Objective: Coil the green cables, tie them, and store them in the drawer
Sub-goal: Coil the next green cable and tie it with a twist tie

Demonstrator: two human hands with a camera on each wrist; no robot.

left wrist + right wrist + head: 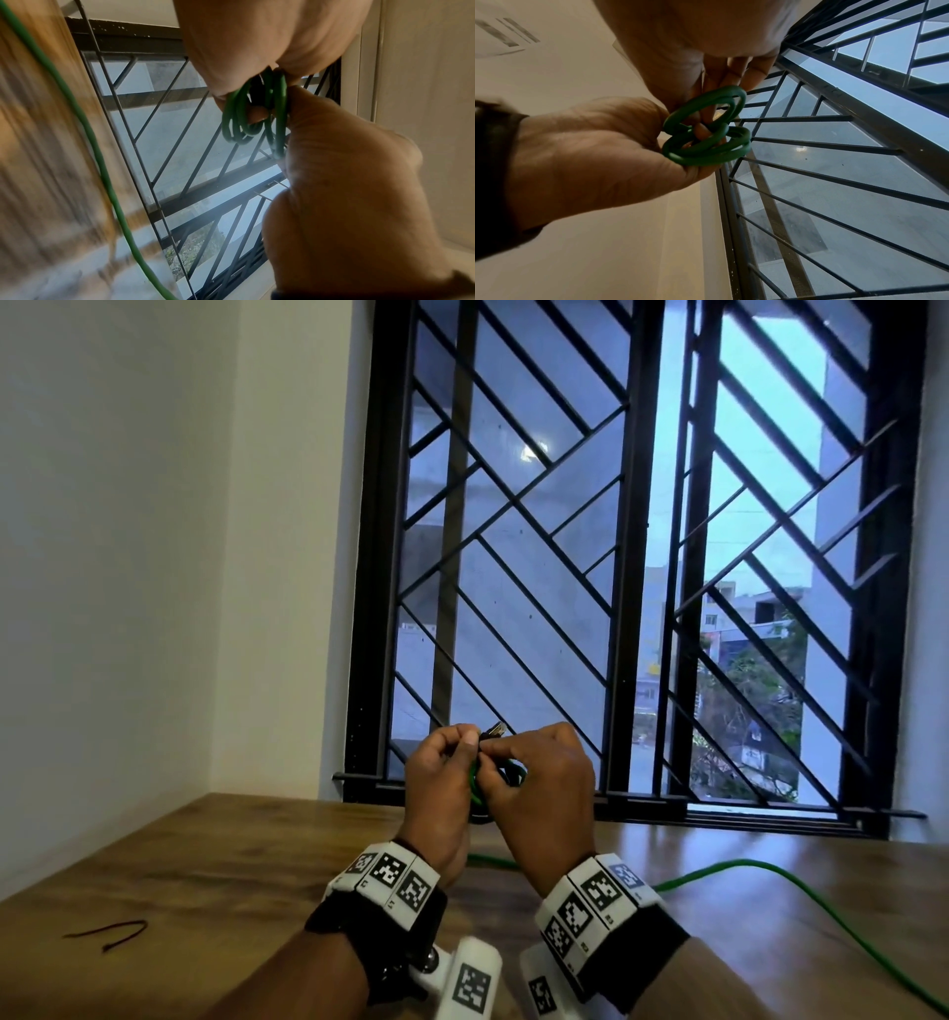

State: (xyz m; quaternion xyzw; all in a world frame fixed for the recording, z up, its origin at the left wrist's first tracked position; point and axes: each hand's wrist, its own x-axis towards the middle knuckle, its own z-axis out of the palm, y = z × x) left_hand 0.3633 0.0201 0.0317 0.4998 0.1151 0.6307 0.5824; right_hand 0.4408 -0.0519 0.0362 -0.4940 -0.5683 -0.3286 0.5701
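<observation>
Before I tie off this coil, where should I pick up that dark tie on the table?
Pinch the dark tie at its bent end, nearer the right, coming from above with the fingers; it lies flat on the wooden table, and the bend looks likeliest to offer purchase.

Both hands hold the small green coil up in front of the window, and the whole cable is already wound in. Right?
Not quite. Both hands do hold the green coil by the window, but the head view shows a long loose run of cable trailing across the table.
</observation>
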